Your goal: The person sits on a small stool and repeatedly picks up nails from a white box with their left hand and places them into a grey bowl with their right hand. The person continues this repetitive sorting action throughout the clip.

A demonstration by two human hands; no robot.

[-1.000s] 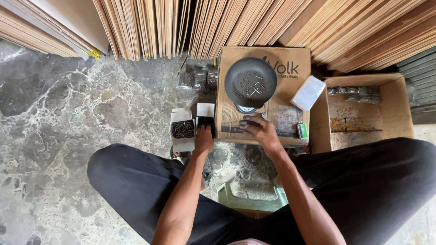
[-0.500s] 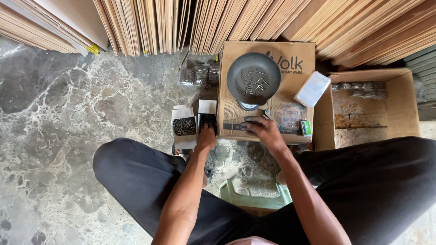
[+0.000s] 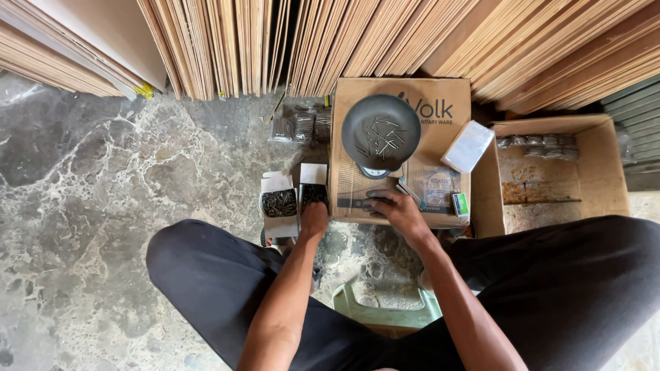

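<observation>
a cardboard box (image 3: 357, 185) bears a dark bowl (image 3: 380, 130) of nails. left hand (image 3: 314, 218) dips curled fingers into a small nail box (image 3: 315, 194); right hand (image 3: 397, 209) lies flat, fingers spread, on the cardboard. a nudge could likely spill nails.

You are in a workshop or hardware storeroom: stacked plywood sheets (image 3: 385, 41) lean upright along the wall, cardboard boxes (image 3: 550, 172) stand on a worn stone floor (image 3: 103, 192), and small open boxes of nails (image 3: 280, 203) sit beside a weighing pan (image 3: 380, 132).
</observation>
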